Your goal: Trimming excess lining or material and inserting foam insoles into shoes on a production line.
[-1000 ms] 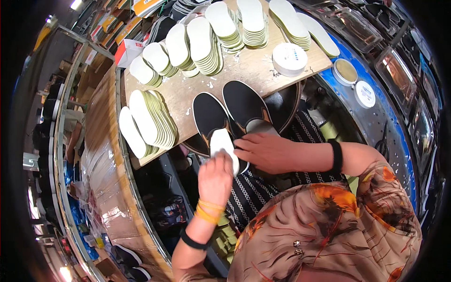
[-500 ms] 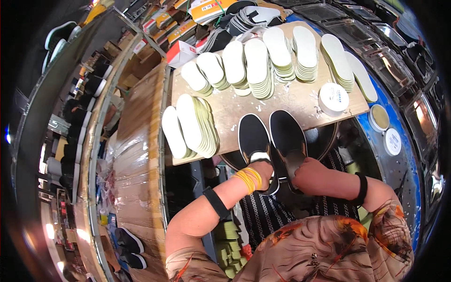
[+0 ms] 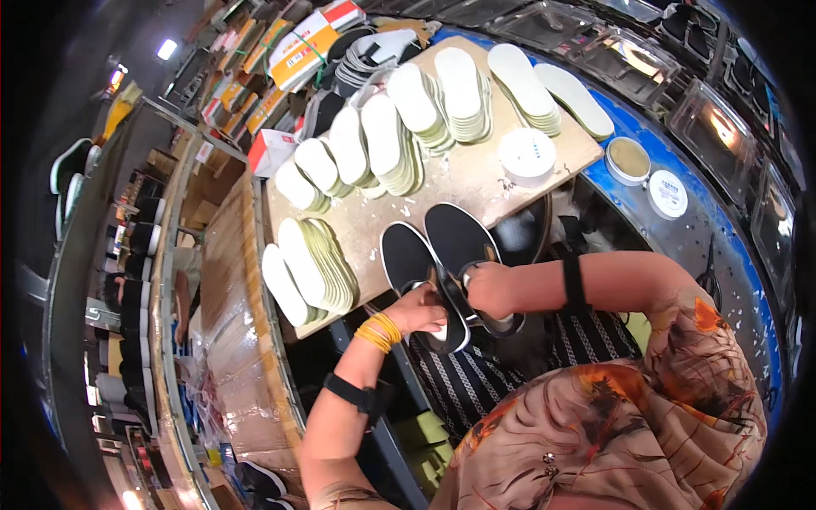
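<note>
Two black slip-on shoes with white sole edges rest side by side at the table's near edge, toes pointing away from me. My left hand (image 3: 418, 308) is closed at the opening of the left shoe (image 3: 408, 253), its fingers curled partly inside. A bit of white insole (image 3: 439, 332) shows in that shoe near the heel. At the opening of the right shoe (image 3: 457, 228), my right hand (image 3: 491, 289) is closed, its fingertips hidden inside. Beyond the shoes, stacks of white insoles with pale green edges, such as this stack (image 3: 393, 140), line the wooden tabletop (image 3: 459, 174).
A round white tub (image 3: 527, 155) stands on the table's right part. An open tub (image 3: 628, 160) and a white lid (image 3: 667, 195) lie on the blue surface to the right. Clear plastic trays (image 3: 629, 55) fill the far right. A metal-framed shelf (image 3: 166, 289) runs along the left.
The view has turned, so the table appears shifted left. My left hand has moved back toward the left shoe's heel, where white insole now shows. My right hand stays at the right shoe.
</note>
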### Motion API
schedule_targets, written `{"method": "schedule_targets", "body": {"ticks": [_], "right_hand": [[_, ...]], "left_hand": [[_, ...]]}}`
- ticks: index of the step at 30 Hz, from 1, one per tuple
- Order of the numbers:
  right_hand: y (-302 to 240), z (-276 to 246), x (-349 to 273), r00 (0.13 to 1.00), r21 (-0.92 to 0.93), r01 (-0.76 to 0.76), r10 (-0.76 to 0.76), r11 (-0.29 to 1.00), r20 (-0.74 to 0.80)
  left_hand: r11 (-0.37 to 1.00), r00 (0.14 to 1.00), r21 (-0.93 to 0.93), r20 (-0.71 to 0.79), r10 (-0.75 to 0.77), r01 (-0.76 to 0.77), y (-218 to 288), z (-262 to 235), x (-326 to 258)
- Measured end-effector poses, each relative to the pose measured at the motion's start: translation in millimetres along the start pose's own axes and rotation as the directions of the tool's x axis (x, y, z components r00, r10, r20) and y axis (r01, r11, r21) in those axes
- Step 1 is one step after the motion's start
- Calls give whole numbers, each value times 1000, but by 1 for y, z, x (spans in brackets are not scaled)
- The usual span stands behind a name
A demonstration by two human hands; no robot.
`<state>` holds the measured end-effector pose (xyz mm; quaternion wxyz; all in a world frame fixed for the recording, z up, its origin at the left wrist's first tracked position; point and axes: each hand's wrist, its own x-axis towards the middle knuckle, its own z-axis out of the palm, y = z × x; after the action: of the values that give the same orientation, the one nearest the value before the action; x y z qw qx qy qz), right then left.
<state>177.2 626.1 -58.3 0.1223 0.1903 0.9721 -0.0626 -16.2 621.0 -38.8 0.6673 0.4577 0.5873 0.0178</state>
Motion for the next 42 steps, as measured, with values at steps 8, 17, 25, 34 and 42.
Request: {"method": "schedule_targets", "body": {"ticks": [8,17,25,34,42], "right_hand": [[9,-71,-82,930,532,174,39,829,-365],[54,-13,-135,672,911,-257,737,324,-73],[56,-10,-89,775,806,-383,632,451,15],[54,13,-119,788,690,-527,590,497,176],[68,83,-228,518,489,-812,779,318,354]], "left_hand": [[767,558,611,-575,598,-193,0,57,24],[919,624,66,-715,315,-388,-55,-37,-157],[902,-5,272,-957,291,336,-100,-389,-179],[500,375,-6,-670,640,-866,-14,-344,-51],[842,860,196,214,463,-503,13,30,12]]}}
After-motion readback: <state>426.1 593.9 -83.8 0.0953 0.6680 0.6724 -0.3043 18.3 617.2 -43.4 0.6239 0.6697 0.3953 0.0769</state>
